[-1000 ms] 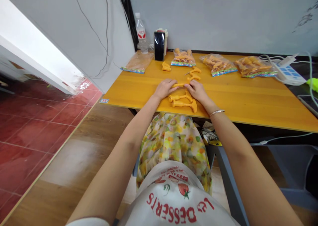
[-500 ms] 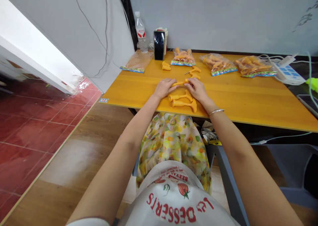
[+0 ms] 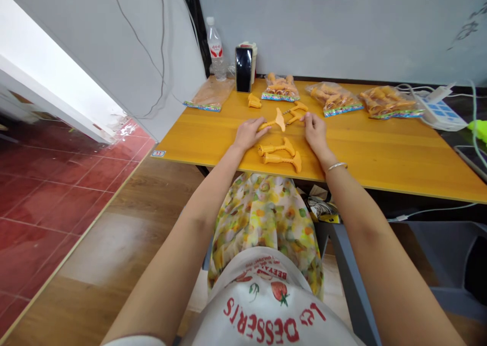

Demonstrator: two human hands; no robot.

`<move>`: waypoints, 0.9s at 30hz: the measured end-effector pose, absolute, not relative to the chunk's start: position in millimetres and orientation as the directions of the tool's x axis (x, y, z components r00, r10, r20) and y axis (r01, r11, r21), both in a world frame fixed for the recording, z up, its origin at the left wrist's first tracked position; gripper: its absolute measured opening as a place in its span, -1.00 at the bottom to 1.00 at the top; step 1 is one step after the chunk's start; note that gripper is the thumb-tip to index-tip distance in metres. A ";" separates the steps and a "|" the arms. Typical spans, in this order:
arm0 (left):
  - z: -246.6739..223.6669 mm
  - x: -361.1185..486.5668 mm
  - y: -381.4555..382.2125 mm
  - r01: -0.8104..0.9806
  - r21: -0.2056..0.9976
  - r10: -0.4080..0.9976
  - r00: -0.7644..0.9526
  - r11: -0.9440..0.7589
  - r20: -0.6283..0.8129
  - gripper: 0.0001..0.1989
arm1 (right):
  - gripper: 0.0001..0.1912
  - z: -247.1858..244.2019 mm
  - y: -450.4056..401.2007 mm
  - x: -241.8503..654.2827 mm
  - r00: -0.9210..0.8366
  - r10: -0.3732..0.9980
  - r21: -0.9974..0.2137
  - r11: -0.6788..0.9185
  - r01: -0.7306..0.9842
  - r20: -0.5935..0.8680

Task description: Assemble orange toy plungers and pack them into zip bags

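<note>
My left hand [image 3: 249,133] is closed round the shaft of a yellow T-handled tool [image 3: 280,119], whose handle points right. My right hand [image 3: 315,129] has its fingertips together at the end of another yellow handled piece [image 3: 294,115], beside a similar one with a metal spiral [image 3: 300,106]. Two assembled yellow T-handled tools [image 3: 277,147] [image 3: 282,159] lie near the table's front edge, below my hands. Small yellow sleeves [image 3: 254,101] lie farther back, beyond my left hand.
Three bags of yellow parts [image 3: 280,87] [image 3: 334,97] [image 3: 390,101] lie along the back of the table [image 3: 380,153]. A flat plastic bag [image 3: 213,93], a bottle [image 3: 216,52] and a phone [image 3: 243,69] stand or lie back left. A power strip [image 3: 441,107] is at right.
My right hand has let go of the tool in my left hand and moved right and slightly back to another yellow piece. The held tool's handle now shows.
</note>
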State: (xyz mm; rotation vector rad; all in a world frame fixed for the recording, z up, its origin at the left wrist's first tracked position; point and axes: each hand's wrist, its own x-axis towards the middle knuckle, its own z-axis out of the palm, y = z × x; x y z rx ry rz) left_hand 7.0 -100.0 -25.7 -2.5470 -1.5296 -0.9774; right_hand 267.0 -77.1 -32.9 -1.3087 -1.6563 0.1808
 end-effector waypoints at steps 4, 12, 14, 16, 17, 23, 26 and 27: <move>-23.0 8.6 -103.6 0.835 0.311 0.850 0.303 -0.455 0.431 -0.60 | -0.42 -34.2 -60.0 292.1 0.038 0.793 -0.443 0.299 0.845 0.608; -22.5 7.8 -98.0 0.777 0.289 0.805 0.427 -0.559 0.411 -0.62 | -0.46 -28.6 -57.0 276.2 -0.292 0.855 -0.224 0.413 0.883 0.428; -22.6 8.5 -97.5 0.770 0.313 0.814 0.431 -0.557 0.389 -0.62 | -0.51 -30.0 -51.4 273.7 -0.280 0.866 -0.239 0.400 0.885 0.414; -22.7 9.1 -96.5 0.754 0.358 0.827 0.431 -0.550 0.362 -0.63 | -0.56 -31.9 -45.6 274.1 -0.266 0.872 -0.244 0.386 0.890 0.411; -22.5 9.0 -95.5 0.741 0.389 0.832 0.433 -0.548 0.348 -0.63 | -0.57 -32.7 -43.4 274.9 -0.261 0.874 -0.242 0.379 0.893 0.409; -12.8 -2.3 -65.0 0.622 0.545 0.826 0.420 -0.563 0.374 -0.61 | -0.61 -29.9 -37.7 275.6 -0.220 0.883 -0.232 0.337 0.913 0.415; -3.6 -9.4 -33.2 0.721 0.447 0.826 0.316 -0.529 0.467 -0.71 | -0.66 -25.9 -32.5 270.2 -0.246 0.873 -0.235 0.367 0.900 0.421; -1.0 -10.4 -22.1 0.761 0.406 0.827 0.294 -0.506 0.480 -0.72 | -0.68 -25.0 -29.7 268.1 -0.270 0.867 -0.228 0.388 0.893 0.419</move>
